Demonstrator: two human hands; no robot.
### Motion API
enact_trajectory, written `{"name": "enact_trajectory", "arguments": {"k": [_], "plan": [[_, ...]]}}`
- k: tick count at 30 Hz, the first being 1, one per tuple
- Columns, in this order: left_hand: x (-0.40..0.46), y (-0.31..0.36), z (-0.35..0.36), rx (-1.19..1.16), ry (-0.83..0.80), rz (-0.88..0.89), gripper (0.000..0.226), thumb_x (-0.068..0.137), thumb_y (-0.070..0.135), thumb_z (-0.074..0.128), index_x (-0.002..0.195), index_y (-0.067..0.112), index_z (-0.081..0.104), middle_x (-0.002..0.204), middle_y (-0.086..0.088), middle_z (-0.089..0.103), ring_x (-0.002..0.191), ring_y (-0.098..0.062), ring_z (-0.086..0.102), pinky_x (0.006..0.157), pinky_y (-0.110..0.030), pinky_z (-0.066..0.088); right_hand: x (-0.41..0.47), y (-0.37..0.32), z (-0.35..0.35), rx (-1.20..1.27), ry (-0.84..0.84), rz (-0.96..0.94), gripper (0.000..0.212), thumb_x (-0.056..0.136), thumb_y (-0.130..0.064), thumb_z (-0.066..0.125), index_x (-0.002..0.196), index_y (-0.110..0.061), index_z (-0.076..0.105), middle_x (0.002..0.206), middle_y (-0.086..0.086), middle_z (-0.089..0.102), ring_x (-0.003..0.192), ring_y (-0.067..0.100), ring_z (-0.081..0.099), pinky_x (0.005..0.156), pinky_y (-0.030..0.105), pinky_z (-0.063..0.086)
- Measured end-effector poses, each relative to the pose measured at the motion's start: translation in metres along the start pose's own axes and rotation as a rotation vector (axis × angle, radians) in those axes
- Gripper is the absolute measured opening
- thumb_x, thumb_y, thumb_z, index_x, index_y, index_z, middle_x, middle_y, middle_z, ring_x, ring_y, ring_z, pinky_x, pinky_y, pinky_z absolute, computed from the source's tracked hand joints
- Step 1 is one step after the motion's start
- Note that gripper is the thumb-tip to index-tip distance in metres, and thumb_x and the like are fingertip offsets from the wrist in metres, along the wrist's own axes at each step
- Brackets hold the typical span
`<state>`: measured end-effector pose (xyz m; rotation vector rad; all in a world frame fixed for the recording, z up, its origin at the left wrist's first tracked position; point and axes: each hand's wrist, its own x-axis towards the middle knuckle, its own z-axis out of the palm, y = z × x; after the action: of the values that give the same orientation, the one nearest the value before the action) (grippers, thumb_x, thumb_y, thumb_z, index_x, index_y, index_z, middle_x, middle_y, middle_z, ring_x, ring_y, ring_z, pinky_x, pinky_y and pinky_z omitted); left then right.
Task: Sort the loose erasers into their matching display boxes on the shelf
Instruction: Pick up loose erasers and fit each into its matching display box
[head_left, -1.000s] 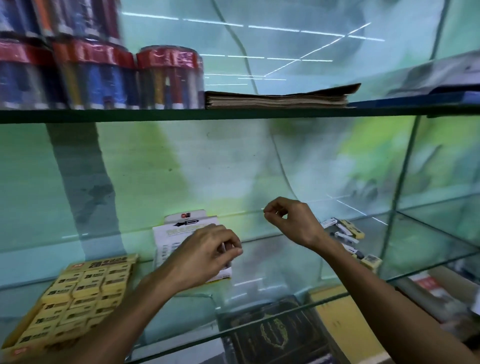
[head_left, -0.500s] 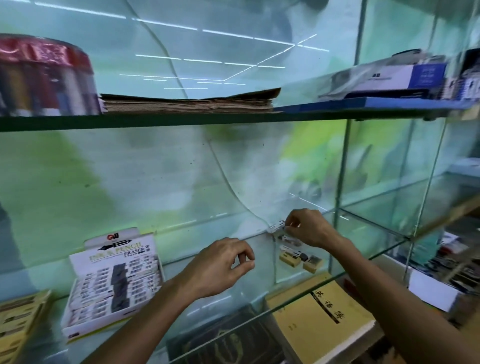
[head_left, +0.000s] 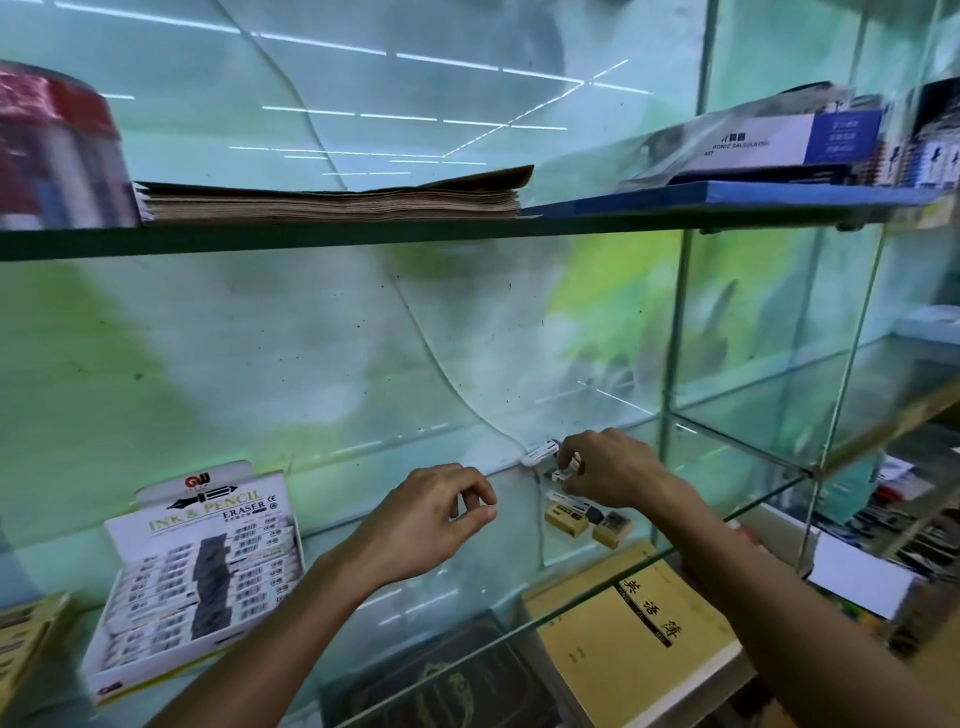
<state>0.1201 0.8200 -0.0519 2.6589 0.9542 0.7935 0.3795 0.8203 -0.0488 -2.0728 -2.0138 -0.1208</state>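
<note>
My right hand (head_left: 610, 470) is over a small pile of loose erasers on the glass shelf and pinches a white eraser (head_left: 567, 467) between thumb and fingers. Another white eraser (head_left: 540, 451) sticks out to the left past its fingertips. Two yellow erasers (head_left: 566, 518) (head_left: 613, 529) and a white and black one (head_left: 571, 501) lie under the hand. My left hand (head_left: 436, 512) hovers over the shelf with curled fingers and holds nothing. A white "Ink & Pencil Eraser" display box (head_left: 197, 566) stands at the left. A yellow display box (head_left: 23, 634) shows at the far left edge.
The glass shelf (head_left: 519, 613) has a front edge near my forearms. Above, another shelf carries a stack of brown paper (head_left: 332, 200), a pen tub (head_left: 57, 150) and boxed goods (head_left: 779, 145). Yellow notebooks (head_left: 628, 629) lie below. A glass divider (head_left: 675, 332) stands at the right.
The view has swung right, so the display boxes slid left. My right hand reached the loose erasers and picked one up. My left hand stayed curled and empty.
</note>
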Motion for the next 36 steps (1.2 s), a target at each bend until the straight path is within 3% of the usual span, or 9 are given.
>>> {"name": "enact_trajectory", "arguments": {"k": [3,8,13,19,22,25,32,36], "plan": [[-0.003,0.0,-0.006,-0.028,0.022,-0.028,0.009,0.092,0.036,0.063,0.098,0.03,0.067,0.087,0.015,0.064,0.08,-0.007,0.059,0.072,-0.023,0.049,-0.003,-0.001,0.0,0.152,0.02,-0.034,0.027,0.083,-0.035,0.065,0.11,-0.033,0.061,0.101,-0.007,0.068,0.091,0.015,0.061,0.074,0.033,0.053],[-0.01,-0.006,-0.016,-0.082,0.082,-0.072,0.004,0.091,0.03,0.066,0.094,0.029,0.068,0.087,0.013,0.067,0.08,-0.007,0.06,0.068,-0.011,0.043,-0.011,-0.018,-0.005,0.442,0.265,-0.178,0.026,0.092,-0.029,0.065,0.116,-0.021,0.06,0.099,-0.009,0.063,0.086,0.011,0.061,0.071,0.023,0.047],[-0.019,-0.009,-0.027,-0.224,0.194,-0.198,0.01,0.089,0.031,0.068,0.098,0.029,0.066,0.082,0.01,0.066,0.074,-0.007,0.06,0.067,-0.015,0.045,-0.018,-0.047,-0.006,0.565,0.275,-0.281,0.027,0.091,-0.027,0.066,0.116,-0.026,0.058,0.102,-0.013,0.064,0.085,0.004,0.064,0.074,0.026,0.052],[-0.035,-0.011,-0.049,-0.354,0.253,-0.317,0.016,0.091,0.038,0.065,0.106,0.034,0.061,0.09,0.007,0.069,0.076,-0.012,0.067,0.069,-0.025,0.051,-0.026,-0.098,-0.001,0.534,0.357,-0.525,0.031,0.091,-0.029,0.068,0.119,-0.021,0.057,0.101,-0.009,0.064,0.086,0.006,0.058,0.075,0.015,0.046],[-0.05,-0.015,-0.059,-0.39,0.292,-0.323,0.009,0.091,0.031,0.067,0.099,0.03,0.065,0.089,0.005,0.07,0.075,-0.013,0.067,0.065,-0.02,0.049,-0.027,-0.124,0.001,0.535,0.403,-0.641,0.027,0.092,-0.028,0.067,0.115,-0.019,0.058,0.101,-0.008,0.061,0.083,0.005,0.056,0.074,0.015,0.046],[-0.068,-0.021,-0.073,-0.419,0.346,-0.347,0.006,0.09,0.024,0.069,0.094,0.027,0.067,0.086,0.004,0.07,0.075,-0.015,0.067,0.068,-0.024,0.052,-0.028,-0.148,0.002,0.551,0.427,-0.728,0.021,0.093,-0.024,0.065,0.111,-0.016,0.059,0.102,-0.007,0.058,0.08,0.003,0.053,0.074,0.013,0.043],[-0.11,-0.035,-0.106,-0.571,0.463,-0.457,0.005,0.089,0.017,0.069,0.094,0.015,0.07,0.085,-0.004,0.073,0.073,-0.011,0.067,0.065,-0.02,0.051,-0.025,-0.199,0.006,0.458,0.57,-0.893,0.02,0.093,-0.018,0.067,0.109,-0.009,0.062,0.11,0.004,0.057,0.1,0.017,0.057,0.084,0.025,0.048],[-0.131,-0.043,-0.119,-0.657,0.488,-0.516,0.009,0.09,0.016,0.068,0.094,0.007,0.069,0.075,-0.007,0.07,0.063,-0.017,0.06,0.061,-0.028,0.047,-0.026,-0.232,0.01,0.37,0.737,-0.936,0.012,0.092,-0.016,0.066,0.098,-0.005,0.066,0.1,0.008,0.062,0.091,0.028,0.06,0.075,0.035,0.051]]}}
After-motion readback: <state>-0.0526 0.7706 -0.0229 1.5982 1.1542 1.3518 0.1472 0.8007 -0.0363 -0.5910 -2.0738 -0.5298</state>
